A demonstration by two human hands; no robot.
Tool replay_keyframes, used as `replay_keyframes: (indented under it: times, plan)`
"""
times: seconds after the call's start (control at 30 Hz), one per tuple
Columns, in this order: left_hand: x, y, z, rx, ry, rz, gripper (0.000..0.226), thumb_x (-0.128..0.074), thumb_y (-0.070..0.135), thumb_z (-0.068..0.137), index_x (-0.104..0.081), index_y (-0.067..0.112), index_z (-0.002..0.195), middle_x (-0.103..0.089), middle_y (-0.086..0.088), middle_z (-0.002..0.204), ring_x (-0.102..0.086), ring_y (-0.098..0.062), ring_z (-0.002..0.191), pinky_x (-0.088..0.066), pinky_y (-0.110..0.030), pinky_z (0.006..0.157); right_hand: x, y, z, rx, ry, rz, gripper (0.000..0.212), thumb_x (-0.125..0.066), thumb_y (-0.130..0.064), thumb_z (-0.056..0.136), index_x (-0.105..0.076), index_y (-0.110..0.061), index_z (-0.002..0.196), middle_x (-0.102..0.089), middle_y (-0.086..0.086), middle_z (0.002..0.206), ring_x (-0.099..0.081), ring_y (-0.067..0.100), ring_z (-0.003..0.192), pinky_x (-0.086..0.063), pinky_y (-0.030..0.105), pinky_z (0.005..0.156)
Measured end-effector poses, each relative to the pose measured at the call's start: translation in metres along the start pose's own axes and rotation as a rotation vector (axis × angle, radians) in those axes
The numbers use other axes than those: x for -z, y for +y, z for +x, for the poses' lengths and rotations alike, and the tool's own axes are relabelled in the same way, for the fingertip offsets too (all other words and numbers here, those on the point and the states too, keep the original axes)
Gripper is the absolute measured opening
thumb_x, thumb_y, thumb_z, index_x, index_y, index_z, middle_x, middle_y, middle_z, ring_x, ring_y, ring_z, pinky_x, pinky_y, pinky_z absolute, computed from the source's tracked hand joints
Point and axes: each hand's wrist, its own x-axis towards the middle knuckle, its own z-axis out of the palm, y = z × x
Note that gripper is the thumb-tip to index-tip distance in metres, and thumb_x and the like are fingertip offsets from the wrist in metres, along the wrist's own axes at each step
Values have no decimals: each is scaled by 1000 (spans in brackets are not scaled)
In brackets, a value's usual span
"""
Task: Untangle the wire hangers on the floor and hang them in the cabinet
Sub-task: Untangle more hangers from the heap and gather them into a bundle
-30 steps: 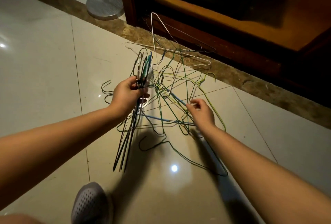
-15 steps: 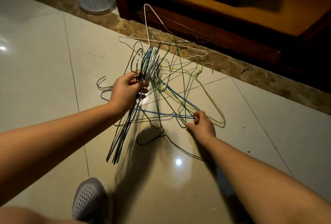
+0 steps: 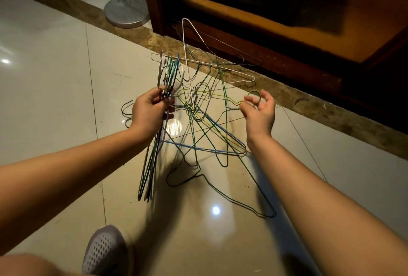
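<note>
Wire hangers (image 3: 194,110) tangled, overlaps unreadable; left hand (image 3: 148,111) grips bundle (image 3: 170,72); right hand (image 3: 259,111) half-curled at green hook (image 3: 254,91), contact unclear.

One hanger tangle (image 3: 191,108), two hands (image 3: 148,113) (image 3: 260,113), one shoe (image 3: 103,251)

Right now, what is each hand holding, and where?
Left hand grips the hanger bundle just below its hooks. Right hand is at the yellow-green hook; whether it grips cannot be told.

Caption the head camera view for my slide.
Left hand grips a hanger bundle; open right hand hovers by the tangled hangers.
</note>
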Motion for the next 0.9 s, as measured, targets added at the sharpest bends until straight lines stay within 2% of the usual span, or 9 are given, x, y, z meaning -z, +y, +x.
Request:
replay_keyframes:
  times: [0.1, 0.2, 0.27, 0.33, 0.37, 0.5, 0.73, 0.83, 0.9]
  plan:
    - [1, 4, -1, -6, -5, -13, 22, -49, 3, 93, -59, 16, 108, -61, 0, 83, -57, -11, 66, -52, -24, 61, -29, -11, 0, 95, -16, -30, 55, -54, -4, 91, -31, -9, 141, -65, -4, 103, -61, 15, 90, -50, 36, 94]
    - [6, 6, -1, -8, -1, -9, 21, -49, 3, 93, -60, 18, 103, -60, 0, 83, -59, -11, 67, -53, -30, 68, -51, -9, -5, 124, -26, -131, 50, -47, -11, 95, -31, -10, 142, -66, -4, 112, -62, 15, 96, -47, 36, 96]
    - [10, 7, 0, -9, 2, -8, 22, -48, 4, 93, -60, 20, 101, -61, 1, 83, -59, -11, 68, -53, -30, 70, -60, -8, -9, 146, -43, -224, 40, -42, -17, 98, -39, -11, 138, -66, -6, 113, -57, 9, 84, -46, 27, 86]
    - [13, 7, 0, -12, 5, -16, 22, -49, 4, 93, -59, 22, 99, -61, 1, 84, -59, -11, 70, -53, -30, 70, -64, -8, -11, 193, -73, -321, 29, -40, -19, 99, -53, -13, 124, -64, -8, 105, -52, 7, 85, -38, 18, 74]
    - [15, 7, 1, -13, 7, -20, 21, -49, 4, 93, -59, 22, 99, -60, 1, 84, -59, -11, 70, -53, -30, 71, -65, -8, -12, 225, -85, -384, 26, -40, -20, 99, -58, -14, 117, -64, -6, 102, -53, 8, 87, -36, 18, 70]
    - [22, 5, 5, 0, 6, -52, 19, -50, 6, 93, -59, 22, 98, -60, -1, 85, -58, -14, 73, -52, -30, 70, -68, -8, -8, 322, -114, -618, 30, -38, -28, 100, -63, -14, 105, -67, 4, 98, -57, 18, 87, -42, 28, 69]
    - [34, 1, 11, -23, -28, -73, 15, -50, 13, 94, -58, 25, 96, -61, -2, 88, -59, -18, 82, -54, -30, 72, -89, -50, 4, 461, -135, -596, 30, -37, -29, 100, -62, -14, 96, -64, 3, 86, -59, 23, 83, -47, 38, 73]
    - [38, 4, 14, -25, -53, -86, 12, -50, 15, 94, -56, 23, 100, -60, -3, 93, -60, -21, 88, -53, -34, 76, -109, -66, 1, 460, -284, -602, 27, -38, -27, 99, -62, -17, 97, -64, 0, 90, -60, 20, 88, -51, 44, 81]
    - [39, 7, 17, -12, -49, -102, 13, -52, 13, 93, -55, 22, 102, -61, -5, 96, -61, -22, 90, -54, -34, 78, -122, -69, -9, 491, -396, -634, 26, -39, -28, 99, -63, -17, 98, -65, 0, 90, -61, 19, 86, -51, 45, 80]
